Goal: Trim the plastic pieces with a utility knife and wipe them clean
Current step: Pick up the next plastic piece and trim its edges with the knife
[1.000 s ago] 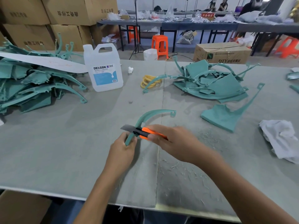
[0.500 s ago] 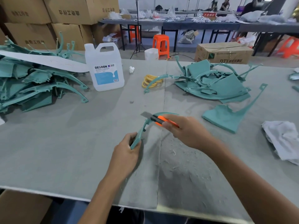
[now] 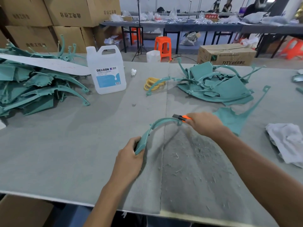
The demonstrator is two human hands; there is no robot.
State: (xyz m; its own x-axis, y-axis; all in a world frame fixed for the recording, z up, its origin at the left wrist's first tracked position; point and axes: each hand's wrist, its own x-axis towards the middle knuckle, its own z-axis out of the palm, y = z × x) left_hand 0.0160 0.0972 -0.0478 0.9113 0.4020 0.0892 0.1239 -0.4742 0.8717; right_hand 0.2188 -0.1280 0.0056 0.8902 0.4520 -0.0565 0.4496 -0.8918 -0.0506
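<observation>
A curved teal plastic piece (image 3: 157, 124) arches over the grey table in front of me. My left hand (image 3: 129, 158) grips its near, wider end. My right hand (image 3: 204, 124) grips an orange utility knife (image 3: 181, 118), whose dark blade sits at the piece's far right end by its small eyelet. A white rag (image 3: 288, 141) lies crumpled at the right edge. Plastic shavings (image 3: 196, 159) litter the mat below my right arm.
Heaps of teal pieces lie at the left (image 3: 32, 89) and at the back right (image 3: 218, 84), with one flat piece (image 3: 232, 118) behind my right hand. A DEXCON jug (image 3: 106, 71) and yellow bands (image 3: 153, 84) stand mid-table. Cardboard boxes line the back left.
My right hand has drawn the knife along the arc from near my left hand to the far right end. My left hand has kept its grip on the near end.
</observation>
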